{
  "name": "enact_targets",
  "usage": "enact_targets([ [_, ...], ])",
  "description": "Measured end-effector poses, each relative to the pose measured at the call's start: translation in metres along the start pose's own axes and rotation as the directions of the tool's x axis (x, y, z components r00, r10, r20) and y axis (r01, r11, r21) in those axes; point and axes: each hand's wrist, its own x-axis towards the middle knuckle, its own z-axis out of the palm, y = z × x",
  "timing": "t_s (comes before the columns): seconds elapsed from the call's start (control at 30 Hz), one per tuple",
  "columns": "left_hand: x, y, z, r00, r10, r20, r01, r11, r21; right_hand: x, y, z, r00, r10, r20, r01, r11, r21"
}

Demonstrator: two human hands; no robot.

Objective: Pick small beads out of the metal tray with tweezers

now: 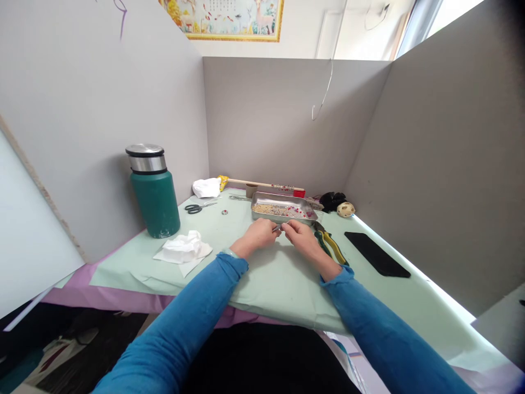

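Head view: pliers (334, 247) beside hands (259, 234), tray (283, 200) just beyond.

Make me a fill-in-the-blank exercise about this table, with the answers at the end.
1. The pliers have green and ____ handles.
2. The scissors lie to the ____ of the tray.
3. The bottle has a ____ body.
4. The sleeves behind the left hand and right hand are ____.

Missing words: yellow; left; green; blue.

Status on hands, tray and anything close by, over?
Left hand pinching small grey piece. Right hand close to it, grip unclear. Tray just beyond, beads inside. Pliers beside right hand.
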Motion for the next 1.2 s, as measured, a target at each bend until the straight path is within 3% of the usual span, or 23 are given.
enact_targets([
  [0.17, 0.0011, -0.002, 0.0025, 1.0, -0.002, -0.019, 0.003, 1.0, 0.025, 0.0005, 0.002, 0.0011, 0.999, -0.035, -0.016, 0.035, 0.999, -0.027],
  [0.5, 0.0004, -0.003, 0.0029, 1.0, -0.018, -0.022, 0.018, 1.0, -0.004, -0.0023, -0.0064, -0.0031, 0.998, 0.03, 0.054, -0.038, 0.989, 0.143],
  [1.0, 0.0004, -0.0034, 0.0036, 1.0, -0.008, -0.027, 0.009, 0.999, 0.045, 0.0012, 0.0022, -0.0003, 1.0, -0.004, -0.031, 0.003, 1.0, -0.013],
  [1.2, 0.0011, -0.0036, 0.0042, 0.999, -0.015, -0.031, 0.016, 0.999, 0.032, 0.0001, -0.0001, -0.001, 1.0, 0.014, -0.005, -0.014, 0.999, 0.052],
])
